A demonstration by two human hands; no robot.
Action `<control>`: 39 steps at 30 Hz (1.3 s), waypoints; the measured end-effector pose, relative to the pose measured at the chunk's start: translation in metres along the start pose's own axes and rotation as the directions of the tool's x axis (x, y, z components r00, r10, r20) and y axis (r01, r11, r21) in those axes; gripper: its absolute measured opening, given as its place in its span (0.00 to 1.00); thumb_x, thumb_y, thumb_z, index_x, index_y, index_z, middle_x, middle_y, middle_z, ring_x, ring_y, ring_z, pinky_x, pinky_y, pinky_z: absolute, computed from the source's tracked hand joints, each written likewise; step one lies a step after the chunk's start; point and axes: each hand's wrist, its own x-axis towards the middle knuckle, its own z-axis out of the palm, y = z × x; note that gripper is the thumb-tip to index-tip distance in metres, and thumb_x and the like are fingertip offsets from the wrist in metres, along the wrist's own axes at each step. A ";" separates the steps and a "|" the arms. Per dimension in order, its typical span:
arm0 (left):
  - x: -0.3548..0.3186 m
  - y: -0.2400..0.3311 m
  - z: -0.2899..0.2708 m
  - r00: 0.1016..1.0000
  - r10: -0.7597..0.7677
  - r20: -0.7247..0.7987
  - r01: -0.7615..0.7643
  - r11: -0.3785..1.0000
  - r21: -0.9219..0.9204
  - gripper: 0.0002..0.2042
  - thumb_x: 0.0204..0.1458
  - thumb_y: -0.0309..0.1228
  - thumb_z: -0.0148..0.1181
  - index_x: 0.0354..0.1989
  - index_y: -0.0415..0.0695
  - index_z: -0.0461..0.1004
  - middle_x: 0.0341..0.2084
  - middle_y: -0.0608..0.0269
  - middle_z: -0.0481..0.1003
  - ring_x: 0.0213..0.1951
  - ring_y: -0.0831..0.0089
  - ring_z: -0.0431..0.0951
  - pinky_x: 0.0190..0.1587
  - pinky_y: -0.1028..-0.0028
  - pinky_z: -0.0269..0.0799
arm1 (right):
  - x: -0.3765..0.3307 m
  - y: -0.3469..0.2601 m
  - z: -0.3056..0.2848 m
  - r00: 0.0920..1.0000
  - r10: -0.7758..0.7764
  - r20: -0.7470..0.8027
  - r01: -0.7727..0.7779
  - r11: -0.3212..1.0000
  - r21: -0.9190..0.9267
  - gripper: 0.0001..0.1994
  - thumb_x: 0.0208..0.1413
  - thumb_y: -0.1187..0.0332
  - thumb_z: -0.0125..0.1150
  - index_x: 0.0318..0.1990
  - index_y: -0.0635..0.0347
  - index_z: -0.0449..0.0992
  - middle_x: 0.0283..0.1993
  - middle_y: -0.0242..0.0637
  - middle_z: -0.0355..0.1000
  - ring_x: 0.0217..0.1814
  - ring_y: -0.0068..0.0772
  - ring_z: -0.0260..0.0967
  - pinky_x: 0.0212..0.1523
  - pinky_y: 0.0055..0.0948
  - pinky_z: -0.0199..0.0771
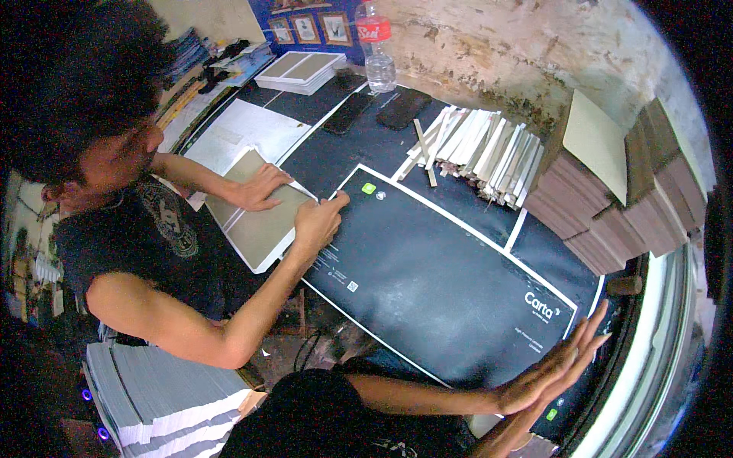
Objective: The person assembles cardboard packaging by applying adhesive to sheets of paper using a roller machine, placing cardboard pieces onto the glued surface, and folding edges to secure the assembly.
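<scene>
At the right, my left hand [528, 388] and my right hand [576, 368] lie against each other, palms facing, with fingers stretched out and nothing seen between them. They are over the near right corner of a large black printed sheet [427, 267] with a white border, which lies across the table. Whether they touch it I cannot tell. Past my fingertips is a short brown cylinder [624, 285]. On the left, a co-worker's hand presses a grey-brown board [263, 221] with white turned edges, while the other hand is at the sheet's far left corner.
Grey-brown board stacks [603, 206] stand at the right, beside a pile of pale strips [489, 149]. A plastic bottle [379, 57], two dark phones [403, 109] and framed boards [301, 70] are at the back. Stacked grey sheets [160, 389] sit at the lower left.
</scene>
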 end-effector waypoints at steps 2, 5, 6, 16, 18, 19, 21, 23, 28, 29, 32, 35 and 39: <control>0.013 -0.001 -0.011 0.998 -0.067 -0.014 0.066 0.994 -0.088 0.34 0.70 0.47 0.41 0.78 0.47 0.39 0.76 0.52 0.35 0.76 0.60 0.39 0.75 0.55 0.37 | -0.017 0.012 0.007 0.999 0.031 -0.016 -0.032 0.999 -0.028 0.33 0.72 0.47 0.28 0.79 0.51 0.36 0.83 0.35 0.29 0.85 0.40 0.21 0.80 0.49 0.19; 0.046 -0.002 -0.053 0.982 -0.182 -0.040 0.166 0.951 -0.262 0.33 0.70 0.47 0.42 0.77 0.46 0.41 0.75 0.52 0.38 0.75 0.60 0.41 0.74 0.56 0.40 | -0.032 0.069 0.038 0.980 -0.087 -0.180 -0.200 -0.434 -0.879 0.34 0.70 0.53 0.37 0.78 0.56 0.39 0.82 0.42 0.33 0.84 0.43 0.25 0.80 0.47 0.25; 0.047 0.005 -0.063 0.974 -0.225 -0.036 0.201 0.921 -0.334 0.33 0.69 0.47 0.42 0.77 0.46 0.41 0.74 0.51 0.39 0.75 0.60 0.42 0.74 0.56 0.40 | -0.038 0.084 0.048 0.969 -0.013 -0.246 -0.202 -0.614 -0.763 0.34 0.70 0.55 0.40 0.78 0.58 0.40 0.82 0.45 0.34 0.84 0.45 0.27 0.79 0.46 0.26; 0.036 0.016 -0.041 0.906 -0.420 0.055 0.288 0.517 -0.806 0.32 0.68 0.47 0.44 0.75 0.42 0.47 0.71 0.50 0.50 0.71 0.59 0.51 0.71 0.58 0.48 | -0.016 0.043 0.071 0.997 0.003 -0.075 -0.021 -0.945 -0.328 0.34 0.69 0.55 0.48 0.74 0.68 0.50 0.79 0.51 0.44 0.82 0.52 0.36 0.78 0.46 0.33; 0.050 0.000 -0.079 0.935 -0.303 0.183 0.299 0.402 -0.865 0.36 0.69 0.51 0.39 0.78 0.43 0.40 0.78 0.49 0.39 0.78 0.59 0.39 0.77 0.57 0.35 | -0.057 0.063 0.076 0.993 0.112 0.030 0.115 -0.905 -0.410 0.30 0.65 0.60 0.58 0.70 0.64 0.61 0.73 0.56 0.60 0.77 0.55 0.54 0.74 0.49 0.53; 0.060 -0.005 -0.090 0.929 -0.342 0.142 0.321 0.550 -0.771 0.32 0.70 0.49 0.40 0.76 0.44 0.49 0.75 0.49 0.52 0.76 0.61 0.50 0.73 0.59 0.53 | -0.074 0.052 0.078 0.993 0.054 -0.103 -0.004 -0.871 -0.492 0.25 0.64 0.62 0.60 0.65 0.62 0.68 0.65 0.54 0.66 0.68 0.54 0.62 0.66 0.48 0.61; 0.069 -0.013 -0.099 0.922 -0.384 -0.048 0.386 0.922 0.043 0.28 0.69 0.44 0.46 0.72 0.39 0.59 0.67 0.47 0.66 0.68 0.60 0.66 0.69 0.61 0.59 | -0.128 0.011 0.083 0.922 -0.066 -0.381 -0.303 -0.737 -0.604 0.15 0.61 0.66 0.65 0.54 0.58 0.80 0.49 0.51 0.79 0.52 0.52 0.78 0.52 0.45 0.77; 0.083 -0.014 -0.110 0.977 -0.211 0.025 0.166 0.831 0.532 0.23 0.70 0.38 0.48 0.68 0.39 0.66 0.65 0.52 0.69 0.66 0.62 0.68 0.70 0.63 0.56 | -0.171 -0.002 0.101 0.981 -0.181 -0.065 -0.190 -0.862 -0.471 0.07 0.59 0.65 0.69 0.33 0.58 0.84 0.29 0.42 0.80 0.27 0.45 0.79 0.29 0.40 0.77; 0.057 -0.038 -0.114 0.960 -0.165 0.225 -0.115 0.502 0.857 0.25 0.65 0.39 0.56 0.66 0.40 0.67 0.67 0.44 0.65 0.70 0.51 0.62 0.72 0.54 0.52 | -0.297 -0.091 0.162 0.686 -0.639 0.348 -0.702 -0.707 0.088 0.15 0.59 0.60 0.68 0.25 0.60 0.79 0.22 0.47 0.74 0.20 0.43 0.71 0.24 0.40 0.72; 0.052 -0.039 -0.108 0.932 -0.120 0.341 -0.271 0.392 0.879 0.25 0.64 0.40 0.57 0.66 0.41 0.68 0.68 0.43 0.64 0.71 0.49 0.60 0.73 0.51 0.50 | -0.339 -0.136 0.173 0.573 -0.708 0.413 -0.801 -0.591 0.098 0.10 0.58 0.62 0.68 0.34 0.60 0.79 0.28 0.49 0.77 0.27 0.48 0.75 0.31 0.42 0.75; 0.057 -0.048 -0.118 0.892 -0.134 0.432 -0.388 0.264 0.883 0.25 0.63 0.39 0.58 0.66 0.41 0.68 0.69 0.41 0.62 0.71 0.47 0.59 0.72 0.46 0.48 | -0.389 -0.218 0.231 0.498 -0.507 0.703 -0.851 -0.441 0.284 0.25 0.49 0.56 0.75 0.48 0.62 0.74 0.43 0.49 0.79 0.41 0.56 0.78 0.41 0.47 0.77; 0.055 -0.053 -0.115 0.901 -0.151 0.407 -0.328 0.380 0.865 0.24 0.62 0.37 0.59 0.65 0.41 0.68 0.68 0.40 0.62 0.71 0.46 0.60 0.72 0.47 0.49 | -0.455 -0.270 0.257 0.313 -0.763 0.565 -0.944 -0.313 0.100 0.38 0.40 0.46 0.80 0.53 0.61 0.71 0.46 0.50 0.80 0.47 0.57 0.79 0.47 0.46 0.79; 0.058 -0.052 -0.120 0.910 -0.147 0.387 -0.296 0.424 0.856 0.22 0.62 0.35 0.60 0.63 0.38 0.71 0.68 0.39 0.62 0.70 0.45 0.60 0.71 0.49 0.53 | -0.457 -0.284 0.235 0.378 -0.703 0.602 -0.926 -0.280 0.255 0.41 0.36 0.46 0.81 0.53 0.65 0.71 0.39 0.58 0.78 0.43 0.61 0.78 0.47 0.49 0.79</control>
